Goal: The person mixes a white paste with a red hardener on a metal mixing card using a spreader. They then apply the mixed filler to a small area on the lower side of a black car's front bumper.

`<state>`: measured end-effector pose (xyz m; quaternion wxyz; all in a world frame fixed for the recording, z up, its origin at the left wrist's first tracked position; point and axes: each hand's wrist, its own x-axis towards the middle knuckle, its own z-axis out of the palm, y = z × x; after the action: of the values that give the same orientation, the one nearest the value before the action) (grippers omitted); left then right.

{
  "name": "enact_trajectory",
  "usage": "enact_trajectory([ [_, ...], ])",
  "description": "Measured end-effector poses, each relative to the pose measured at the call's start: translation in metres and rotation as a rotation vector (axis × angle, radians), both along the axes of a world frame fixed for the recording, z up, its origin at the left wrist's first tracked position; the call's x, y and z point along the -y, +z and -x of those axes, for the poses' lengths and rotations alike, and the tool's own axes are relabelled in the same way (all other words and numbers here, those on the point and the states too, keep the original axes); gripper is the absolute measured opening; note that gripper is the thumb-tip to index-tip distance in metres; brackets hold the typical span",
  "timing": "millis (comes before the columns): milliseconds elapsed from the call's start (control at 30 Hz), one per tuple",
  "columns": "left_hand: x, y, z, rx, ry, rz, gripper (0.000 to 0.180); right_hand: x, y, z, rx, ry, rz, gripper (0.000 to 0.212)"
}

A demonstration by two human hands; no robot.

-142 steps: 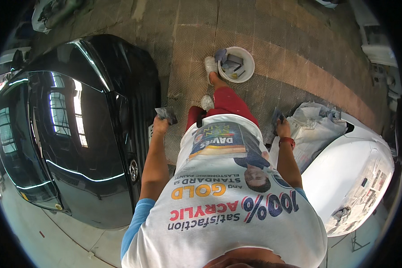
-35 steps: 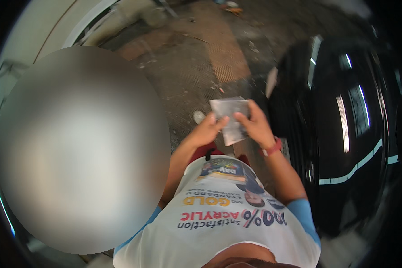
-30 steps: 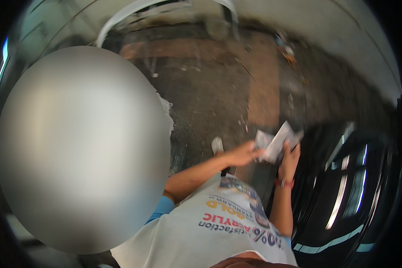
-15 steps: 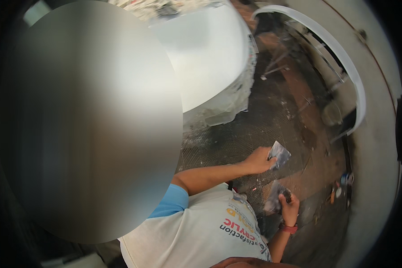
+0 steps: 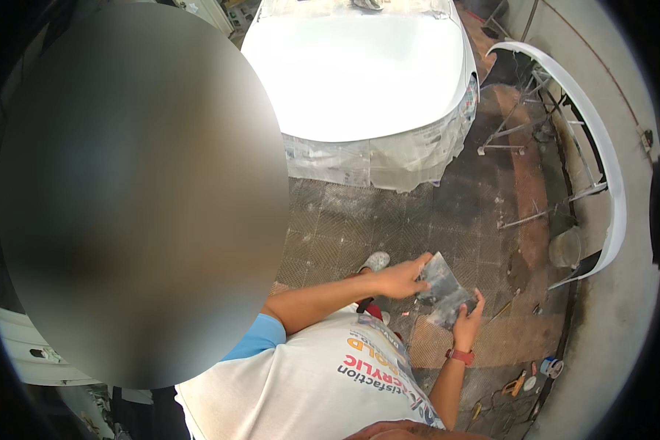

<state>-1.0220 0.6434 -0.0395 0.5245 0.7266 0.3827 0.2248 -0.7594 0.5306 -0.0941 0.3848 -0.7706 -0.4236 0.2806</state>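
Observation:
My left hand (image 5: 405, 279) reaches in from the left, its fingers closed on a thin grey sheet (image 5: 440, 277) with darker patches, which looks like sandpaper. Right beside it, my right hand (image 5: 468, 320), with a red watch (image 5: 460, 356) on the wrist, pinches a second grey sheet (image 5: 449, 314) of the same kind. The two sheets meet or overlap at their edges; whether they are joined I cannot tell. Both are held up in front of my white printed shirt (image 5: 308, 381), above the floor.
Ahead stands a white car hood (image 5: 367, 73) with masking paper (image 5: 367, 158) below its front edge. A white bumper (image 5: 612, 183) rests on a metal stand (image 5: 524, 143) by the right wall. A bucket (image 5: 565, 248), an orange-handled tool (image 5: 515, 384) and a can (image 5: 551, 367) are on the patterned floor.
My hands have come closer together, bringing the two separate sheets edge to edge. The view has shifted, so the car sits farther right and more of its hood shows.

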Motion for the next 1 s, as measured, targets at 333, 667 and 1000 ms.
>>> enact_trajectory([
  [333, 0.017, 0.033, 0.009, 0.034, 0.104, 0.129, 0.036, -0.008, 0.034, 0.023, -0.579, 0.375, -0.040, 0.023],
  [667, 0.010, 0.041, 0.017, 0.007, -0.130, -0.043, 0.040, -0.006, 0.054, 0.027, -0.616, 0.332, -0.019, 0.025],
  [1000, 0.000, 0.037, 0.009, 0.326, 0.264, 0.175, 0.052, -0.006, 0.092, 0.061, -0.516, -0.159, -0.491, 0.031],
])
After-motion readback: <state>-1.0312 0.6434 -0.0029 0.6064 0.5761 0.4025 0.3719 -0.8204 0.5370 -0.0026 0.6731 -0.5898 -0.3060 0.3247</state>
